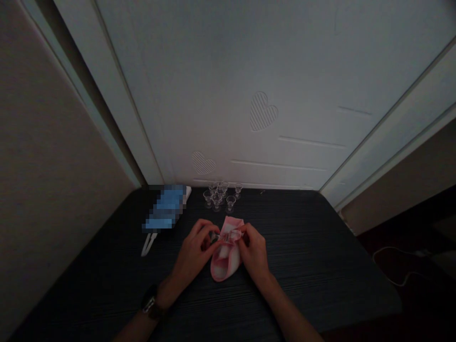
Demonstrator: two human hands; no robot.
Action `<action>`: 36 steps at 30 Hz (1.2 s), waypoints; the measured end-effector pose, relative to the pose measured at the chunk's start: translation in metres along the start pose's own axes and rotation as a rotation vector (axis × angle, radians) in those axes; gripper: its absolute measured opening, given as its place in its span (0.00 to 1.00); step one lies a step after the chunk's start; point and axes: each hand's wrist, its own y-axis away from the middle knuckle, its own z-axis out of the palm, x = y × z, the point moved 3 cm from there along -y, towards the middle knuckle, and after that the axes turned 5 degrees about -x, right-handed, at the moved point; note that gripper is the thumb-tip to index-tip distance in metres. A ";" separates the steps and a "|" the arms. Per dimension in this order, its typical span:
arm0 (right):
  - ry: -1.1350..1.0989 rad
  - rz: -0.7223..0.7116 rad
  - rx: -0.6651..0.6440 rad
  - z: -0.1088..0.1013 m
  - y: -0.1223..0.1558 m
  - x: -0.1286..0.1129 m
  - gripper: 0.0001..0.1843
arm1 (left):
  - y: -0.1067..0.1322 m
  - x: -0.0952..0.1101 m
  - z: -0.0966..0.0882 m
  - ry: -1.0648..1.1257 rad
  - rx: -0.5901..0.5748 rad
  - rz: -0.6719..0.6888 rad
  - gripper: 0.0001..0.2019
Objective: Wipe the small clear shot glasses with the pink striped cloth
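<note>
Your surface meets a white panel along its far edge, and the widest bare stretch for moving runs from your right hand to the right edge. Toward the far edge, about midway along it, small stemmed glasses stand in a close cluster just beyond your hands; a blue, pixelated item with a white loop lies by the far left corner. Your left hand is curled, thumb and fingers nearly together on clear glassware; your right hand pinches its other side, though you cannot tell whether it is one piece or two. The glassware sits over a pink-and-white cloth, between your hands, near the middle of the surface.
</note>
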 end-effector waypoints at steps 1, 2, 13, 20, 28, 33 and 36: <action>-0.003 0.007 0.000 0.000 0.000 0.000 0.05 | 0.000 0.000 0.000 -0.009 -0.006 0.007 0.08; -0.005 0.013 -0.001 0.000 -0.001 0.000 0.05 | -0.001 0.000 0.000 -0.014 -0.015 0.015 0.08; -0.033 0.124 0.109 -0.009 -0.004 0.005 0.05 | 0.000 -0.002 -0.008 -0.068 0.047 0.027 0.09; -0.200 0.068 0.112 -0.011 -0.011 0.009 0.05 | -0.005 -0.011 -0.018 -0.072 0.155 -0.019 0.09; -0.231 0.021 0.049 -0.006 -0.010 0.001 0.06 | -0.001 -0.005 -0.008 -0.058 0.094 -0.014 0.10; -0.141 -0.065 -0.032 -0.001 -0.008 -0.009 0.05 | -0.002 -0.007 -0.005 -0.063 0.079 -0.010 0.11; -0.113 -0.081 -0.030 -0.001 -0.007 -0.011 0.05 | -0.002 -0.006 -0.003 -0.035 0.083 0.005 0.11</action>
